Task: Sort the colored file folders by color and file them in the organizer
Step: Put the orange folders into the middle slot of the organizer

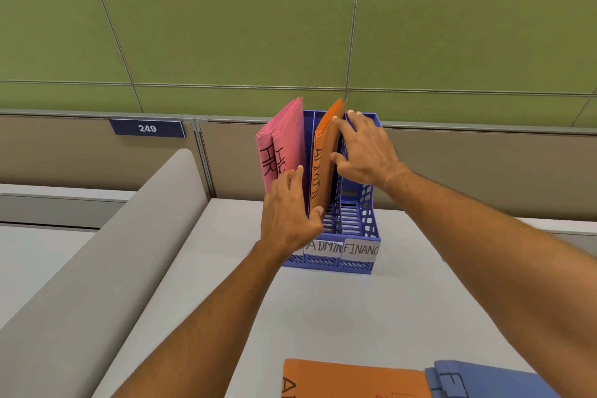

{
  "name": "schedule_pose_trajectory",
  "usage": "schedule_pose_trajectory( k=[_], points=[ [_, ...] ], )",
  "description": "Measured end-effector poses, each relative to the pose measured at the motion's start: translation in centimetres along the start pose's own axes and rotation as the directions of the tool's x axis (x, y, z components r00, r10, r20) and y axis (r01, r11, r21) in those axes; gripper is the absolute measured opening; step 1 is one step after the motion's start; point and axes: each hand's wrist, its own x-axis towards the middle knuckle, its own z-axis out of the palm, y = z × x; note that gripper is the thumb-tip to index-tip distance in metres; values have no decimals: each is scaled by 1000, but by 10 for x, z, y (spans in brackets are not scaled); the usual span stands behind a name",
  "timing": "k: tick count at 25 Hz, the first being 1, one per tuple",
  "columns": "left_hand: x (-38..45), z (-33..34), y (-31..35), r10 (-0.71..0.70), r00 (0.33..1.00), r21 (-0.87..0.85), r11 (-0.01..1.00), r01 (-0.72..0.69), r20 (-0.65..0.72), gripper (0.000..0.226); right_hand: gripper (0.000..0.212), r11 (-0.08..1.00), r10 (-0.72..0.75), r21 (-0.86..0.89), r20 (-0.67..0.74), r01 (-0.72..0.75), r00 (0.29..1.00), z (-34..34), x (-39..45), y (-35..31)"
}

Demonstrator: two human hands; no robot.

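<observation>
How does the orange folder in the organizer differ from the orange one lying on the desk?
The orange folder in the organizer stands upright in the middle slot, over the ADMIN label; the orange folder on the desk lies flat near the bottom edge, cut off by the frame. The right hand touches the filed one; no hand touches the flat one. Both are orange with black handwritten lettering.

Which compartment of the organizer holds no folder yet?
The rightmost compartment, labelled FINANC. The left one holds two pink folders and the middle ADMIN one holds an orange folder; this one shows only its bare slotted floor.
</observation>
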Motion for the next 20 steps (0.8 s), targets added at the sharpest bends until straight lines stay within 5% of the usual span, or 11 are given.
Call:
schedule_pose_trajectory(
  k=[20],
  points=[
    [-123, -33, 3, -26, 980, 195, 981, -13, 196, 103, 92, 988, 121, 77, 141, -133, 983, 7, -188, -36]
  ],
)
